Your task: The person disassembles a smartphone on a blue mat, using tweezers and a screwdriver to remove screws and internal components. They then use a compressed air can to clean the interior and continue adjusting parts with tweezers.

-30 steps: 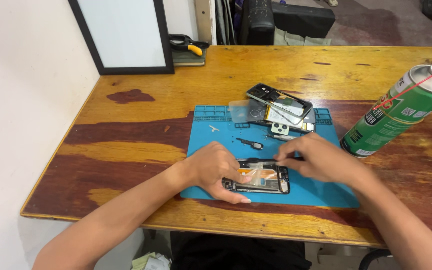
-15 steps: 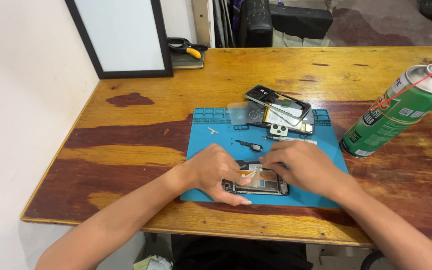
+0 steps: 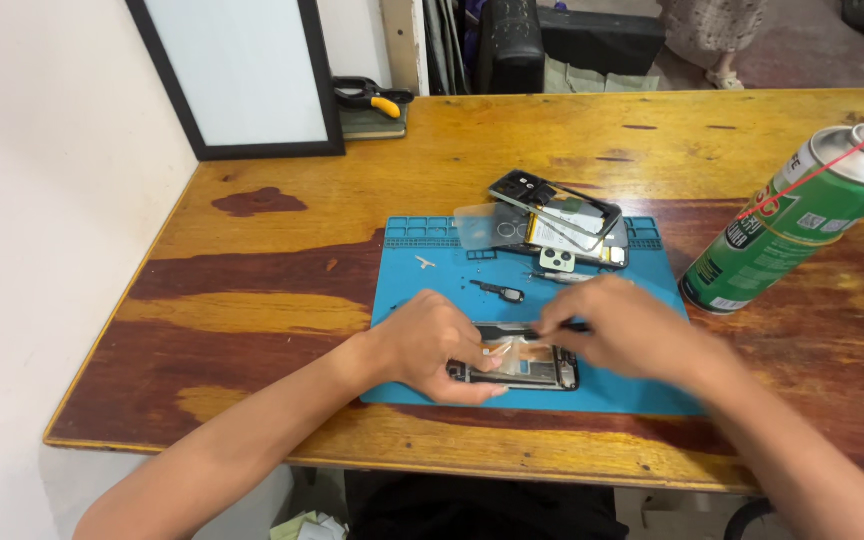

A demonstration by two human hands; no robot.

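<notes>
Left hand (image 3: 432,345) pins the opened phone frame (image 3: 522,365) on the blue mat (image 3: 422,290), right hand (image 3: 617,325) pinches a thin dark tool over it, removed parts (image 3: 557,220) beyond, spray can (image 3: 797,215) far right; mid-disassembly.

Both hands (image 3: 532,340) on opened phone (image 3: 522,365) — blue mat (image 3: 432,270)

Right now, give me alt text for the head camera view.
Two hands, left hand and right hand, work on an opened phone lying on a blue repair mat on a wooden table. More phone parts and a green spray can sit behind.
</notes>
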